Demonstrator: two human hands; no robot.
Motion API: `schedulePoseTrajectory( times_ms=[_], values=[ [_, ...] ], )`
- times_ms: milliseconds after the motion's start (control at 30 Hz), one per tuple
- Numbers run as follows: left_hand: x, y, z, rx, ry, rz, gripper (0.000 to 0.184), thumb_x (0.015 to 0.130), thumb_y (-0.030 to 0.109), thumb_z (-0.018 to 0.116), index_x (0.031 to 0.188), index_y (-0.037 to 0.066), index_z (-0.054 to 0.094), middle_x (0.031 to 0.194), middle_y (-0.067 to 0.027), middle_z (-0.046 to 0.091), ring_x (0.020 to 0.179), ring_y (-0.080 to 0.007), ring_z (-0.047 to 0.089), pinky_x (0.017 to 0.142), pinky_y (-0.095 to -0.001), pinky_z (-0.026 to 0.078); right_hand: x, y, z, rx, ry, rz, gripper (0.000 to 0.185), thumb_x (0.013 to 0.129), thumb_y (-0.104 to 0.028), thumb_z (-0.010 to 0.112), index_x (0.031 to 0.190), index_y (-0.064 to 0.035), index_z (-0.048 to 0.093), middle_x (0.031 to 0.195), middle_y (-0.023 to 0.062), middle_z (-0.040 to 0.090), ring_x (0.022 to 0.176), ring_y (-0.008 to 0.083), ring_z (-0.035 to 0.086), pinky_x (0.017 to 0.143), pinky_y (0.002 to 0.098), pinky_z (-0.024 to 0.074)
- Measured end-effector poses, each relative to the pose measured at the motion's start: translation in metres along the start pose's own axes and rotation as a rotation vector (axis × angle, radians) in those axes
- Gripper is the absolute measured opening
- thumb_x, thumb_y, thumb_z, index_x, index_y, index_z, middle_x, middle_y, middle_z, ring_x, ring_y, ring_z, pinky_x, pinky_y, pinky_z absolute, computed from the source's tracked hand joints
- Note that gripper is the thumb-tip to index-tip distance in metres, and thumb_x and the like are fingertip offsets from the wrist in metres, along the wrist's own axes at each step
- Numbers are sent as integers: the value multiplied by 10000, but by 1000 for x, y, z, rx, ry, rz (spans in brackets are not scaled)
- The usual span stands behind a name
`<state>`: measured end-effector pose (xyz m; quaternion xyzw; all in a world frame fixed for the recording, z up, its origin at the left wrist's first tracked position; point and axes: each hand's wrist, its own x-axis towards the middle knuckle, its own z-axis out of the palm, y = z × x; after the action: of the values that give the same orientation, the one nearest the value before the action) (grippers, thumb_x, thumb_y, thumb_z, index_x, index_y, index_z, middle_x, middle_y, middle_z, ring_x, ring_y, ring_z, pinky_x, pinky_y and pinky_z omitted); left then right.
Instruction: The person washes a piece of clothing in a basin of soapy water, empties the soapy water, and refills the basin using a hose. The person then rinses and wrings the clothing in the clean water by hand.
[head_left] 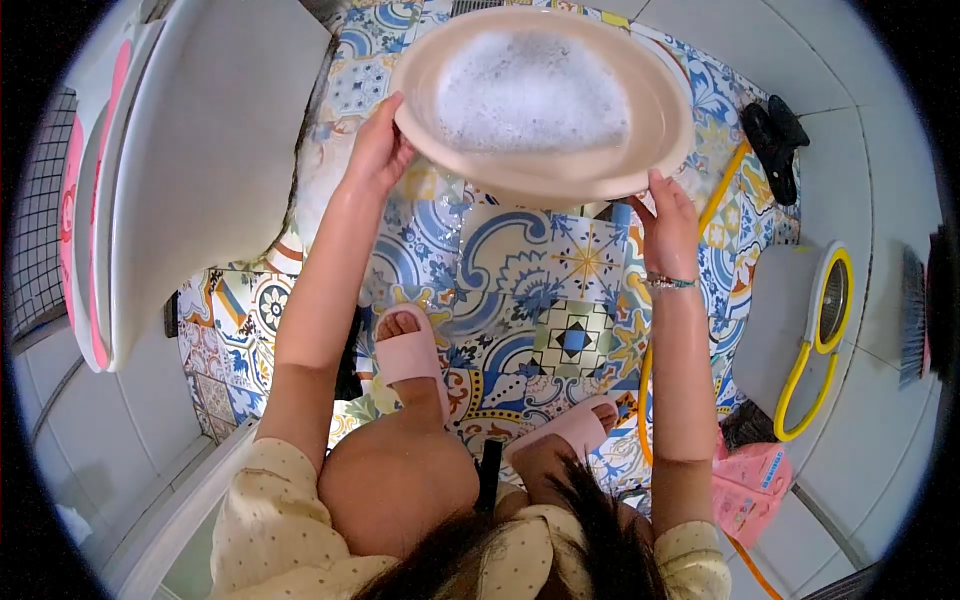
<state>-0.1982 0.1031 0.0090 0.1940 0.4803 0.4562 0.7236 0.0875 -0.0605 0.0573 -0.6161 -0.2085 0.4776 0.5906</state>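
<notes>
A wide beige washbasin is held out in front of me over the tiled floor. White suds cover much of the inside of it, with a bare strip of basin showing along the near side. My left hand grips the rim at the left, thumb on the edge and fingers curled beneath. At the near right edge my right hand grips the rim, its fingers partly under the basin. A beaded bracelet circles my right wrist.
Patterned tiles cover the floor. A white toilet stands at left. On the right are black shoes, a yellow hose, a grey mop bucket with yellow trim, a pink bag and a brush.
</notes>
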Motion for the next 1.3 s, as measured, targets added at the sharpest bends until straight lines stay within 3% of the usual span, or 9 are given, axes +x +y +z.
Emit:
schedulePoseTrajectory(
  times_ms=[100,200,400,600,700,800,900,1100,1300],
  values=[
    [7,-2,-7,8,-12,-2,258,934,231,490,1060,9,531,848,-50,592,658,-93,570,538,-204,499,1,1,0,-12,28,-11,232,909,-260,553,970,-42,602,963,31,617,904,120,560,858,298,443],
    [5,-2,-6,20,-1,-4,252,933,230,492,1054,13,534,847,-49,592,645,-85,560,532,-203,495,-1,0,0,9,13,6,309,925,-244,539,1138,-22,575,1082,27,599,958,106,536,862,269,415],
    [6,-4,-8,24,-25,6,240,932,232,497,1029,18,545,807,-40,593,617,-81,552,519,-203,487,-5,-3,6,18,20,12,346,927,-231,533,1206,-25,543,1088,32,600,965,105,537,874,268,417],
    [2,-2,-5,45,-5,8,239,936,241,490,1012,22,546,793,-31,590,596,-82,547,505,-201,479,-2,4,-1,16,-5,16,320,927,-222,535,1181,-29,558,1058,25,612,936,102,548,854,262,431],
    [6,-4,-8,39,-15,5,240,939,243,486,1009,21,545,799,-33,589,602,-81,552,507,-200,481,-3,1,4,40,26,-6,214,902,-252,573,960,-49,609,950,22,621,886,117,561,861,310,443],
    [1,-3,-1,15,13,8,242,939,243,485,1016,20,540,797,-32,587,598,-78,548,502,-197,480,-4,-1,6,35,35,-9,216,901,-251,575,964,-47,609,949,24,621,885,116,561,859,310,445],
    [2,-3,-2,10,9,11,247,940,246,482,1027,20,532,791,-33,586,582,-75,536,488,-192,474,-1,0,2,11,13,6,293,924,-224,545,1145,-35,579,1038,28,619,920,98,551,843,259,434],
    [12,1,1,-34,4,-24,253,936,259,489,1007,20,529,753,-27,569,540,-69,501,440,-178,441,9,-15,14,-23,85,-138,227,888,-266,597,968,-55,617,957,6,613,897,104,544,840,281,428],
    [24,12,2,-109,-50,-52,220,923,244,510,951,27,534,688,-12,544,513,-66,477,415,-177,423,38,-37,30,29,85,-161,247,884,-278,599,995,-58,610,979,17,603,922,111,532,822,299,440]
  ],
)
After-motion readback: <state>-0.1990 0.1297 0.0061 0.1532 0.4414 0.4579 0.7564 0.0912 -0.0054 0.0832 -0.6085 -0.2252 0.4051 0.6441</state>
